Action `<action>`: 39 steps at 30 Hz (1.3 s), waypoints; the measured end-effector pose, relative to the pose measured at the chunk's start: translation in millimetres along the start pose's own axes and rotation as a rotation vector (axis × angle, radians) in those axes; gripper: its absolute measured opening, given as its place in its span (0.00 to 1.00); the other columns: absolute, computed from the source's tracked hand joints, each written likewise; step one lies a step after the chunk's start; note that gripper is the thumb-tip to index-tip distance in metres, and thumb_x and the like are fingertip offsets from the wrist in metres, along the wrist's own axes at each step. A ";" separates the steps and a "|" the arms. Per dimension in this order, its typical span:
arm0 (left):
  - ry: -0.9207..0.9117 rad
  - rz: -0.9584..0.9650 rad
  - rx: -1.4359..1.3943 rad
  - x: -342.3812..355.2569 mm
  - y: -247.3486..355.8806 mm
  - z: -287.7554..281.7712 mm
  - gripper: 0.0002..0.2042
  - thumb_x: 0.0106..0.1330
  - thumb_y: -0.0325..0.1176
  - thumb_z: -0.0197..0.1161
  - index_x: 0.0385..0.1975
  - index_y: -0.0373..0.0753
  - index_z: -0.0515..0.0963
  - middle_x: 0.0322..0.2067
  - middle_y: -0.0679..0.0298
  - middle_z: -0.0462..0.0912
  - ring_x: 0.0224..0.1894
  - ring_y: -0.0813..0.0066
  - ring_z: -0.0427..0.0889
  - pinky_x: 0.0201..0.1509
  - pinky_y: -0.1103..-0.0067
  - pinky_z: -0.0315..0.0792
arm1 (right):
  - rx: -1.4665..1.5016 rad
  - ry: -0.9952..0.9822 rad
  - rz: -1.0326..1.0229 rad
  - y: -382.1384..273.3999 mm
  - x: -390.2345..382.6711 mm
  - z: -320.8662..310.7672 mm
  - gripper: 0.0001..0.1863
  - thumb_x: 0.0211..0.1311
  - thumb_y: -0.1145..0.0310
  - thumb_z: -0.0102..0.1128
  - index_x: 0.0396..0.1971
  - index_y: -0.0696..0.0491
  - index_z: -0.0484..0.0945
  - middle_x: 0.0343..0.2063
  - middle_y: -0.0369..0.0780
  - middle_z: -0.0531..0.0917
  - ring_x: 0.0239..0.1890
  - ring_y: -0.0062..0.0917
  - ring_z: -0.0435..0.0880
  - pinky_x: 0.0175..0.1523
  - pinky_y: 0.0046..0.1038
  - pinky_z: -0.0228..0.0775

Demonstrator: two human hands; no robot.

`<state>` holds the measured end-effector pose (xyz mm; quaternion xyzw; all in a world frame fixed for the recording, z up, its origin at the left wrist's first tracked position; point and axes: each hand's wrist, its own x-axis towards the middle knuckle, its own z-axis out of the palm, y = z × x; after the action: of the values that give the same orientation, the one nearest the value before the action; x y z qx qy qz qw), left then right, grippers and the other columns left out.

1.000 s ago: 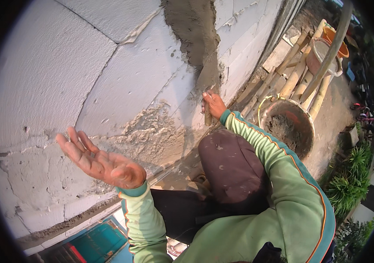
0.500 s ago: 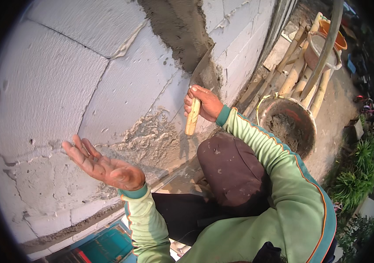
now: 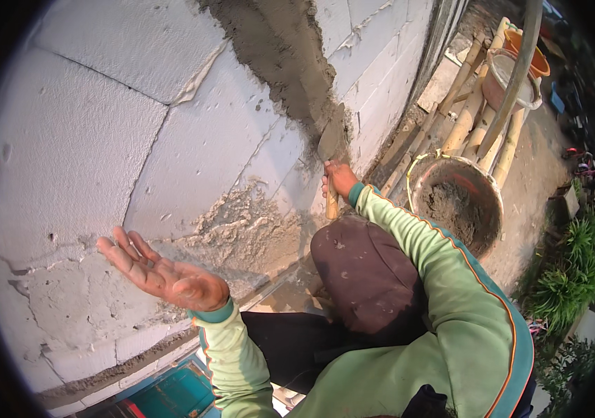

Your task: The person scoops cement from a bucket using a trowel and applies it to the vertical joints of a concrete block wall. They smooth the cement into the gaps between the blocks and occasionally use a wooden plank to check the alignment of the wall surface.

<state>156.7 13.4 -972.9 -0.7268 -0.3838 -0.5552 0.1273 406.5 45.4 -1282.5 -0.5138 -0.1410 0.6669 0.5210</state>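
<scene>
My right hand (image 3: 341, 180) is closed round the wooden handle of a trowel (image 3: 331, 203). Its metal blade (image 3: 328, 141) lies against the lower end of a strip of wet grey mortar (image 3: 283, 52) on a wall of pale blocks (image 3: 81, 139). Off to the left, my left hand (image 3: 168, 275) is held palm up with fingers spread, holding nothing, in front of the lower wall. Between the hands, a rough patch of mortar (image 3: 241, 223) clings to the wall near its base.
A bucket of mortar (image 3: 499, 202) stands right of my right arm. Bamboo poles (image 3: 466, 127) lie beyond it, with a second bucket (image 3: 494, 87) and an orange container (image 3: 540, 64) at the far right. Green plants (image 3: 569, 279) grow along the right side. A brown, cloth-covered rounded shape (image 3: 363, 272) is between my arms.
My right hand has moved a little right and down with the trowel, and the blade has turned. Mortar now shows smoother along the strip's lower right. My left hand has barely moved.
</scene>
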 end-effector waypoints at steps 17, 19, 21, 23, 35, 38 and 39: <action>0.023 -0.025 -0.058 -2.2 3.2 6.8 0.43 0.72 0.70 0.36 0.73 0.38 0.56 0.75 0.48 0.53 0.74 0.50 0.61 0.77 0.53 0.55 | -0.280 0.024 -0.355 6.3 -16.7 9.0 0.16 0.77 0.56 0.51 0.37 0.56 0.71 0.17 0.41 0.74 0.18 0.28 0.77 0.26 0.36 0.73; 0.022 -0.016 -0.082 0.3 3.6 6.2 0.43 0.72 0.70 0.37 0.73 0.38 0.56 0.75 0.48 0.53 0.74 0.50 0.61 0.77 0.53 0.55 | -0.361 0.063 -0.431 -21.7 -14.0 10.1 0.16 0.77 0.56 0.51 0.37 0.56 0.71 0.18 0.42 0.75 0.18 0.28 0.78 0.25 0.36 0.72; 0.031 -0.034 -0.067 1.4 8.4 8.4 0.43 0.72 0.71 0.37 0.73 0.37 0.55 0.75 0.49 0.53 0.74 0.49 0.61 0.77 0.52 0.55 | -0.438 0.074 -0.334 -2.9 -0.4 -9.2 0.18 0.77 0.55 0.50 0.35 0.57 0.71 0.19 0.42 0.75 0.18 0.28 0.77 0.25 0.36 0.71; 0.051 -0.039 -0.061 6.9 10.3 11.4 0.44 0.72 0.71 0.37 0.73 0.37 0.55 0.75 0.49 0.54 0.73 0.49 0.61 0.77 0.52 0.54 | -0.692 0.147 -0.449 41.7 24.2 -35.8 0.20 0.77 0.54 0.50 0.34 0.57 0.70 0.19 0.43 0.76 0.19 0.32 0.77 0.27 0.37 0.71; 0.063 -0.117 -0.034 4.0 8.7 9.1 0.51 0.66 0.78 0.36 0.74 0.37 0.54 0.75 0.48 0.53 0.73 0.50 0.63 0.77 0.54 0.57 | -0.683 0.210 -0.474 36.2 -12.6 -34.5 0.21 0.76 0.52 0.49 0.37 0.57 0.74 0.22 0.49 0.80 0.27 0.42 0.83 0.37 0.42 0.73; 0.058 -0.091 -0.038 -1.7 4.1 7.5 0.47 0.69 0.74 0.37 0.73 0.36 0.56 0.74 0.50 0.55 0.73 0.50 0.62 0.76 0.53 0.56 | -0.652 0.229 -0.552 -28.7 -46.1 11.6 0.20 0.76 0.53 0.49 0.38 0.57 0.75 0.22 0.52 0.80 0.29 0.48 0.83 0.37 0.44 0.72; 0.048 -0.095 -0.037 -0.1 2.8 6.9 0.47 0.69 0.74 0.37 0.73 0.36 0.56 0.75 0.50 0.55 0.73 0.50 0.62 0.76 0.53 0.56 | -0.617 0.227 -0.573 -53.0 -54.7 22.2 0.20 0.76 0.53 0.49 0.38 0.58 0.75 0.23 0.53 0.81 0.29 0.50 0.83 0.37 0.45 0.72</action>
<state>163.5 15.7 -974.7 -0.6966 -0.4044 -0.5847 0.0966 413.2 29.3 -1205.2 -0.6555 -0.4124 0.3614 0.5193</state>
